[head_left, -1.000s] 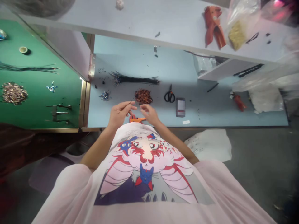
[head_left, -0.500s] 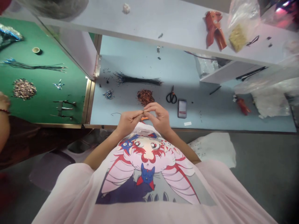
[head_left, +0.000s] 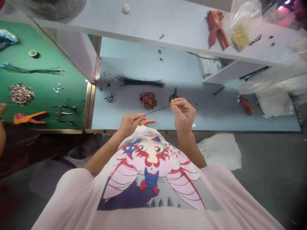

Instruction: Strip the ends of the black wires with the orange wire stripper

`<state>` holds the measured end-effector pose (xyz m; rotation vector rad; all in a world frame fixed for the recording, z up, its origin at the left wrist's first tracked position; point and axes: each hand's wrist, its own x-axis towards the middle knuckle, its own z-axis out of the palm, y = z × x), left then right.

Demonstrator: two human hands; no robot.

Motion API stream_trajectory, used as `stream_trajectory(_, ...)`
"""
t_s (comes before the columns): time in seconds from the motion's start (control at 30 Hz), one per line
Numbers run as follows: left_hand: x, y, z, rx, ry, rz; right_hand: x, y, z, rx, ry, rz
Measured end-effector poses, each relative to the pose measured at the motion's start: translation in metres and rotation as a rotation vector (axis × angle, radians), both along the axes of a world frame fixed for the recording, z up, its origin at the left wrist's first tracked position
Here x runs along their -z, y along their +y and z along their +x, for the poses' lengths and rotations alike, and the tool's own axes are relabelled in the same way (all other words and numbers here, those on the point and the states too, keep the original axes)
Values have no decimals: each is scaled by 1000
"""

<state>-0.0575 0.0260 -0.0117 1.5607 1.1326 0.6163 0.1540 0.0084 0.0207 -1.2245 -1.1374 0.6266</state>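
One thin black wire (head_left: pixel 158 110) runs straight between left hand (head_left: pixel 129 124) and right hand (head_left: pixel 185 115), fingertips pinched closed on it, near the coppery pile (head_left: pixel 148 100); light, even tension should prevent kinks

1. Coppery-brown heap of tiny pieces (head_left: pixel 148 100) on pale blue flat table (head_left: pixel 115 116).
2. Beyond the heap: slim black wire bundle (head_left: pixel 141 82).
3. Nearer than the heap: pale pink cloth shirt (head_left: pixel 153 218), red-blue cartoon print.
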Motion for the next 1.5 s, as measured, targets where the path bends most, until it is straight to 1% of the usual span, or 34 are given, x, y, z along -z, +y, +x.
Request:
stream_trajectory(0.23, 3, 2, -3, 3, -3, -76, -4, 6, 13, 91, 10, 103)
stream_trajectory(0.3, 4, 3, -2, -2, -24, -99, -5, 7, 15, 108, 7, 80)
stream_trajectory(0.37, 4, 3, -1, -1, -80, -149, -5, 9, 14, 98, 42, 3)
stream_trajectory(0.4, 4, 4, -1, -1, -116, -176, -4, 10, 12, 68, 78, -57)
stream_trajectory(0.47, 3, 5, 0, -6, -176, -214, -1, 10, 6, -49, 168, -206)
stream_trajectory(0.57, -1, 6, 3, -18, -188, -213, 6, 7, -8, -318, 252, -426)
stream_trajectory(0.63, -3, 4, 6, -11, -181, -201, 10, 3, -18, -439, 228, -503)
stream_trajectory(0.67, -4, 4, 8, -5, -180, -199, 12, 1, -23, -455, 191, -513)
stream_trajectory(0.73, -5, 3, 10, 5, -183, -215, 14, 0, -30, -395, 104, -497)
stream_trajectory(0.8, -6, 5, 10, 30, -226, -316, 16, 2, -30, -284, 91, -468)
stream_trajectory(0.87, -7, 10, 6, 120, -362, -538, 16, 6, -23, -187, 199, -439)
stream_trajectory(0.93, -11, 17, -2, 254, -550, -781, 16, 10, -12, -126, 347, -418)
stream_trajectory(0.97, -13, 20, -6, 314, -631, -871, 15, 11, -6, -111, 403, -414)
stream_trajectory(1.0, -15, 23, -10, 359, -688, -927, 13, 12, 1, -103, 438, -417)
stream_trajectory(1.03, -18, 25, -13, 387, -719, -954, 12, 12, 7, -100, 457, -424)
stream_trajectory(1.1, -23, 26, -17, 407, -718, -964, 10, 10, 16, -88, 465, -435)
stream_trajectory(1.2, -30, 24, -16, 386, -621, -932, 9, 7, 22, -65, 461, -424)
stream_trajectory(1.27, -32, 23, -14, 373, -557, -896, 9, 6, 24, -64, 457, -399)
stream_trajectory(1.33, -31, 21, -12, 377, -535, -887, 9, 7, 26, -68, 430, -377)
stream_trajectory(1.43, -26, 18, -12, 403, -581, -931, 7, 8, 32, -44, 379, -344)
stream_trajectory(1.5, -22, 15, -14, 408, -610, -927, 7, 8, 36, -21, 365, -318)
